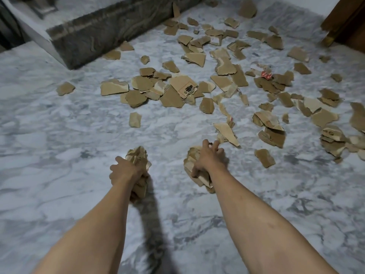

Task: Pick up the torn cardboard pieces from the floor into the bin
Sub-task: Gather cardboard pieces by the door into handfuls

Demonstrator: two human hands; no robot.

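Observation:
Several torn brown cardboard pieces [178, 89] lie scattered over the marble floor, mostly in the middle and to the right. My left hand [126, 171] grips a bunch of cardboard pieces [138, 157] above the floor. My right hand [209, 157] holds another bunch of pieces [192, 165] under its palm, and its fingers reach out to a long torn piece [227, 133] lying just ahead. One piece [264, 158] lies right of that hand. No bin is in view.
A dark stone step [94, 34] with a pale top runs across the upper left. A wooden door or frame [343, 18] stands at the upper right. Bare marble floor [59, 135] spreads to the left and near my arms.

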